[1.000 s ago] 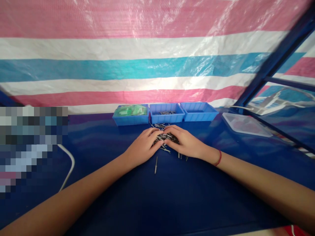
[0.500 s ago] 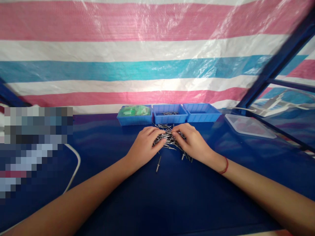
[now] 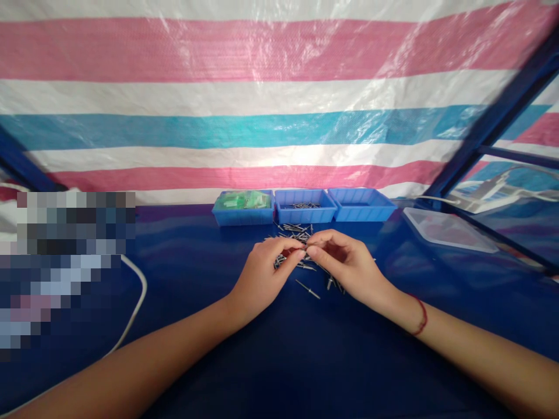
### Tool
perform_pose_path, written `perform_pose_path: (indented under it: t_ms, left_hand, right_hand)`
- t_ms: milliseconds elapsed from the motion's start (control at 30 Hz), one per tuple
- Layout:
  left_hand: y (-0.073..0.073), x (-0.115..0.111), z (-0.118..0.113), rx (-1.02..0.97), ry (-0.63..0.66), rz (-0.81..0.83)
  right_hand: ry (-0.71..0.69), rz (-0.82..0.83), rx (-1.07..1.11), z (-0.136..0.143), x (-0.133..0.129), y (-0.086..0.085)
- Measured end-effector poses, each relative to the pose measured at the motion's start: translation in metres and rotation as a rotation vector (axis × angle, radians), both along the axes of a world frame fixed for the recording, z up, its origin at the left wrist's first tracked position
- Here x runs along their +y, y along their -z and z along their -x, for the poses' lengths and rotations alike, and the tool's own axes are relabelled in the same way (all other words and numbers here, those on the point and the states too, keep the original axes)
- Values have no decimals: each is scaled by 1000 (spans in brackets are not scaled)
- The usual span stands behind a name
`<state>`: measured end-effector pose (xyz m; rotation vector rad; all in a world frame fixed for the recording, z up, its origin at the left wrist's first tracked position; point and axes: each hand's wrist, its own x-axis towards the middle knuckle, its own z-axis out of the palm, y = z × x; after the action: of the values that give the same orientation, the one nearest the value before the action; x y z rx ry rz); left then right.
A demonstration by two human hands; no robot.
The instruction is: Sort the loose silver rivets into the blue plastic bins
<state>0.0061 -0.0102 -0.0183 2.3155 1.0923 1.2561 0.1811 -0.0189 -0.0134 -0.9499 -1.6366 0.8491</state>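
A loose pile of metal blind rivets (image 3: 293, 228) lies on the blue tabletop (image 3: 279, 361), partly covered by my hands. My left hand (image 3: 273, 262) is closed in a pinch at the pile's near side. Opposite it, my right hand (image 3: 338, 256) pinches too, thumb against forefinger, and the fingertips of both hands meet. Between them is a small thin piece that looks like a blind rivet, mostly hidden by the fingers. One single rivet (image 3: 308, 289) lies apart, nearer to me. Several more stick out below my right palm.
Behind the pile stand three blue bins in a row: a left bin (image 3: 243, 217) with green packets, a middle bin (image 3: 305, 215) holding some rivets, and a right bin (image 3: 365, 213). A clear plastic lid (image 3: 449, 228) lies to the right. A white cable (image 3: 142, 285) curves along the left.
Both hands have lifted slightly off the pile and brought their fingertips together. A lone rivet near me now lies further right and at a different slant. The view has shifted a little.
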Motion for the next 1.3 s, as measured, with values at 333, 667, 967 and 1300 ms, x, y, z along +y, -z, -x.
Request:
perform_pose_path:
  t_ms: [333,667,967,1300]
  left_hand:
    - [2,-1,-2,-25,-2,16]
    - [0,-1,-2,-52,21,60]
    - [-1,-2,2,-70,-23,57]
    - [-10,15,17,-84,-178,23]
  right_hand:
    - [27,15,88,2,-3,-3]
    - [28,-51,43,1,-4,-1]
    - [0,-274,-341,-4,-1,-5]
    - [783,-343,-648,-90,65,-16]
